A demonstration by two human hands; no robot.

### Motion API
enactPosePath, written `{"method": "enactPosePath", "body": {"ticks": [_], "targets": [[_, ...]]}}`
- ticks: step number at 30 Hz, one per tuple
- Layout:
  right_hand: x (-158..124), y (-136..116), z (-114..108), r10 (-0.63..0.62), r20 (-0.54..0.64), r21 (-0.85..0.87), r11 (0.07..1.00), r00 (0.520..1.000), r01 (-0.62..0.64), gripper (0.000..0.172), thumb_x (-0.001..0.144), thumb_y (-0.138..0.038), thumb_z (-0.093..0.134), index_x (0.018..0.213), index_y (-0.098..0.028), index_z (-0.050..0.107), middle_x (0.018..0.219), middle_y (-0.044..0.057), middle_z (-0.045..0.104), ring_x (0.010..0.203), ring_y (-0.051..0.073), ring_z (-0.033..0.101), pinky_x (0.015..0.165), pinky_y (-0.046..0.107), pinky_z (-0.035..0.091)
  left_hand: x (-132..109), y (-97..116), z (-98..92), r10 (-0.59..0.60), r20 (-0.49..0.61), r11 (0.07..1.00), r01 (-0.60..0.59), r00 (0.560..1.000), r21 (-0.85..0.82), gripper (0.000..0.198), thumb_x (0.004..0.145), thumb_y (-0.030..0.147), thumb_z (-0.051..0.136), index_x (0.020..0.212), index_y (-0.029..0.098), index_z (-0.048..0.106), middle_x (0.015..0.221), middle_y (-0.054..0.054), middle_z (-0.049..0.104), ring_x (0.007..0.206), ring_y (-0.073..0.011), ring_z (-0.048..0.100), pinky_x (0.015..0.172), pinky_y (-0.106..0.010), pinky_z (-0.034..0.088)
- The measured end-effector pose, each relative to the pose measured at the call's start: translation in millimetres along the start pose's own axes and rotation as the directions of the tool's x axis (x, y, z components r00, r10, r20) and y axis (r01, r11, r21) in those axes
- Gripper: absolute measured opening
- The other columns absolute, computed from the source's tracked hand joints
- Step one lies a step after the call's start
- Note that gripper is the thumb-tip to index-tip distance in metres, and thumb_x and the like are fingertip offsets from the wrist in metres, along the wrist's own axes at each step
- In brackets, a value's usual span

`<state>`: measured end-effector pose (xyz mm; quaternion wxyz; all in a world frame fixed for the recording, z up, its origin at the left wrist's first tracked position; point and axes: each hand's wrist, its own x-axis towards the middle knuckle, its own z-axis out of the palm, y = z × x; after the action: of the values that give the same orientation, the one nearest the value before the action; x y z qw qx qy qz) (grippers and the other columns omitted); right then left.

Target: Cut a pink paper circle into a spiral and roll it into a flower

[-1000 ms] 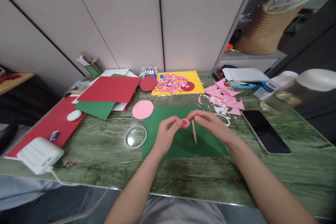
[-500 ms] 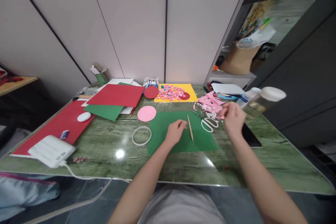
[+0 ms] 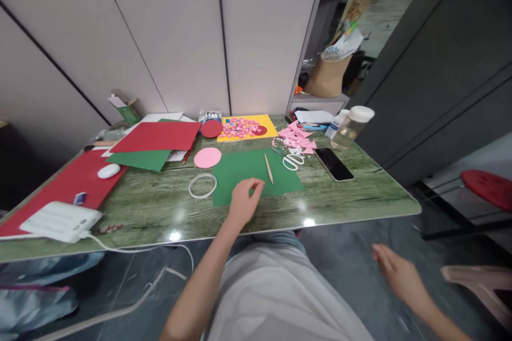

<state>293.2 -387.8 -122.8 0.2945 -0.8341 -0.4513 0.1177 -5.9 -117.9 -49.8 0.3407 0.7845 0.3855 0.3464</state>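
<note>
My left hand is over the front part of the green sheet, its fingers curled and thumb and forefinger pressed together; what they hold, if anything, is too small to tell. A wooden stick with pointed ends lies on the sheet, just beyond those fingertips. My right hand hangs over the floor at the lower right, off the table, fingers closed together; nothing can be made out in it. White-handled scissors touch the sheet's right edge. Left of the sheet are a pink paper circle and a white ring.
Pink scraps, a black phone and a lidded bottle are on the right. Pink pieces lie on a yellow sheet behind. Red sheets and a white charger occupy the left. A red stool stands right.
My right hand has moved from above the scissors and scraps to beyond the table's front edge, uncovering the phone. The view has shifted to the right. My left hand has drawn slightly back from the stick.
</note>
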Motion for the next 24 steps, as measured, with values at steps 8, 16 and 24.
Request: {"method": "enactPosePath", "body": {"ticks": [8, 16, 24], "targets": [[52, -111, -68, -0.236, -0.481, -0.143, 0.971, 0.844, 0.19, 0.04, 0.087, -0.051, 0.034, 0.119, -0.038, 0.054, 0.082, 0.013, 0.065, 0.069, 0.031, 0.063, 0.059, 0.045, 0.045, -86, -13, -3.1, 0.04, -0.064, 0.987, -0.03, 0.997, 0.155, 0.019, 0.085, 0.022, 0.045, 0.081, 0.019, 0.064, 0.08, -0.004, 0.066, 0.08, -0.0184, 0.057, 0.077, -0.034, 0.04], [204, -188, -67, -0.378, -0.489, -0.254, 0.924, 0.786, 0.286, 0.054, 0.088, -0.038, 0.045, 0.134, -0.013, 0.037, 0.116, 0.023, 0.055, 0.106, 0.034, 0.054, 0.082, 0.046, 0.041, -93, -21, -0.1, 0.06, -0.199, 0.984, -0.024, 0.978, 0.178, 0.021, 0.085, 0.022, 0.043, 0.082, 0.019, 0.063, 0.08, -0.005, 0.066, 0.079, -0.0186, 0.058, 0.076, -0.036, 0.042], [183, -160, 65, -0.404, 0.001, -0.414, 0.833, 0.915, 0.368, 0.057, 0.086, -0.046, 0.044, 0.137, -0.022, 0.035, 0.141, 0.018, 0.037, 0.123, 0.034, 0.04, 0.093, 0.053, 0.035, -95, -22, 4.7, 0.083, -0.249, 0.983, -0.038, 0.965, 0.18, 0.018, 0.083, 0.018, 0.046, 0.081, 0.02, 0.064, 0.079, -0.005, 0.067, 0.079, -0.0191, 0.06, 0.074, -0.035, 0.044]]}}
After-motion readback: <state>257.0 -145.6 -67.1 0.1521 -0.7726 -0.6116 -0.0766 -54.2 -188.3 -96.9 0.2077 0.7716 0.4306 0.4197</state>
